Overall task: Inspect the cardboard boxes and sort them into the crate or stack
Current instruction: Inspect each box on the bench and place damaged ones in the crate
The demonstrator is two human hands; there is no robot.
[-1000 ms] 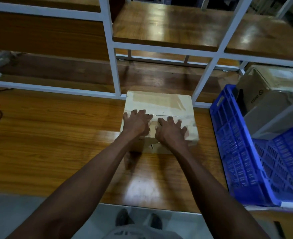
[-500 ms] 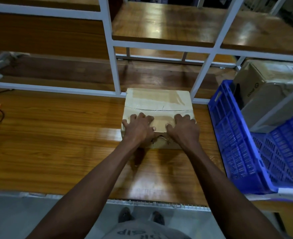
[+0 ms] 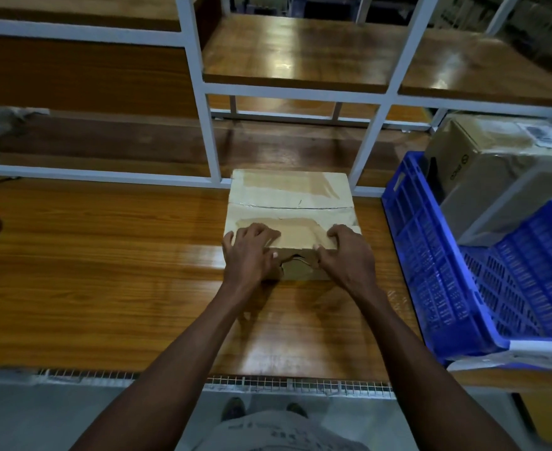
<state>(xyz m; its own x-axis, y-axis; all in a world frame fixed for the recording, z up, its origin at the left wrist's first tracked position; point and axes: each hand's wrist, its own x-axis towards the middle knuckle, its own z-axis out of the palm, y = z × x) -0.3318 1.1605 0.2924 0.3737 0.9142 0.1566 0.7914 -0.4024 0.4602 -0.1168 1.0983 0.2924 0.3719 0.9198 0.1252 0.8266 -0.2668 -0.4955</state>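
The wooden table carries the blue crate at right and the cardboard box at centre. Left hand and right hand grip its near edge, fingers curled over the top. Versus earlier frames, the hands are spread wider apart.

Both hands are now further apart on the box than 1 s ago. The left hand sits at the near left corner, w/ fingers on top and thumb on the front side. The right hand is now at the near right corner, fingers curled over the edge. Between them a torn hole in the front now shows.
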